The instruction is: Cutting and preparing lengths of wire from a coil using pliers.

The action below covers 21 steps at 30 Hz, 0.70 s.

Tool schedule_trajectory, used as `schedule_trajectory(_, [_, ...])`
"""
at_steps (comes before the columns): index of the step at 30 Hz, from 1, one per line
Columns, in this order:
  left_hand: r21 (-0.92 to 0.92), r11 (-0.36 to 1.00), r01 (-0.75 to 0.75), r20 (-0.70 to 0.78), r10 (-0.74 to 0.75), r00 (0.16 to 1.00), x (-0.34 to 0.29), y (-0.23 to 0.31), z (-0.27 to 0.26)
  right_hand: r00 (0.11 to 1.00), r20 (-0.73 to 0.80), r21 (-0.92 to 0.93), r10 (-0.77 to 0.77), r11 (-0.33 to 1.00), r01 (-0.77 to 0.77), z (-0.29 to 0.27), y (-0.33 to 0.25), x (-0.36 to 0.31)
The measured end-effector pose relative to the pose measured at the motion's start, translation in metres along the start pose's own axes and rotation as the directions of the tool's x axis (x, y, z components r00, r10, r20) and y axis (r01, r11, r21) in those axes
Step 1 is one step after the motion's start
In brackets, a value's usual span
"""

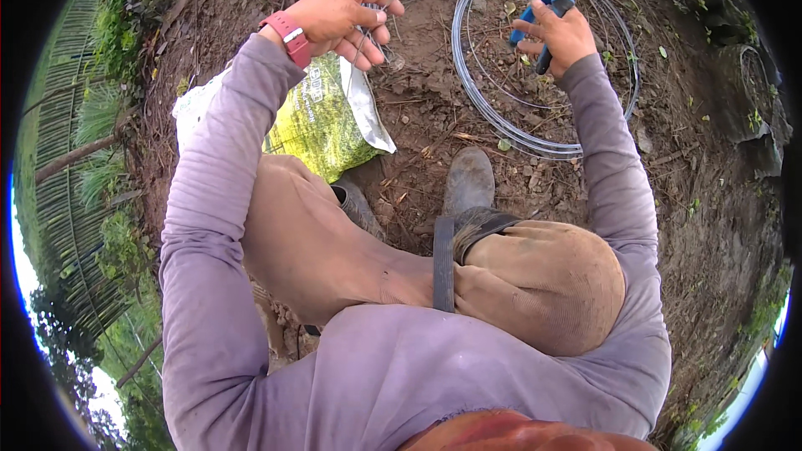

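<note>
The left hand (342, 17) has its grip closed on thin grey wire strands (368, 29), pinched between thumb and fingers just above the dirt; a red wristband (290, 38) sits on that wrist. The right hand (558, 33) is clamped around the blue handles of a pair of pliers (543, 8), whose head points up and away, seemingly at the far side of the wire, though the view there is too small to be sure. A coil of grey wire (535, 142) lies flat on the bare ground (418, 108) under and around the right hand, with 1 more bundle of loops at the top edge. A green and white plastic bag (322, 121) lies just below the left hand. 2 muddy boots (468, 179) stand between bag and coil.
</note>
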<state>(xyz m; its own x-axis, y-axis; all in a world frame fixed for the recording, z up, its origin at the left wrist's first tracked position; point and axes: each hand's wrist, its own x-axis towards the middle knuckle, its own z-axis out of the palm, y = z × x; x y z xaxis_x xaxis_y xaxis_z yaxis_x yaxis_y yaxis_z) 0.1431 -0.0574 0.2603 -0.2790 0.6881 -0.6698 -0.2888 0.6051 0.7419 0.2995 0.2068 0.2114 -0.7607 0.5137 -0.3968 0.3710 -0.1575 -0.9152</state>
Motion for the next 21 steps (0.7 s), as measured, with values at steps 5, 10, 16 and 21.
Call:
schedule_trajectory(5, [-0.035,0.999,0.014,0.047,-0.013,0.999,-0.002,-0.006,-0.002,0.997,-0.019,0.019,0.079,0.997,-0.079,0.003,0.000,0.008])
schedule_trajectory(10, [-0.063,0.998,0.029,0.062,-0.025,0.998,-0.001,-0.004,-0.001,0.993,-0.059,-0.006,0.105,0.994,-0.105,-0.001,0.006,0.012])
schedule_trajectory(16, [-0.060,0.997,0.050,0.053,-0.047,0.997,0.002,-0.002,0.002,0.991,-0.087,0.013,0.102,0.995,-0.101,-0.009,0.012,0.015])
schedule_trajectory(21, [-0.091,0.995,0.049,0.089,-0.041,0.995,0.004,-0.005,0.001,0.989,-0.132,0.021,0.073,0.997,-0.071,-0.012,0.014,0.020])
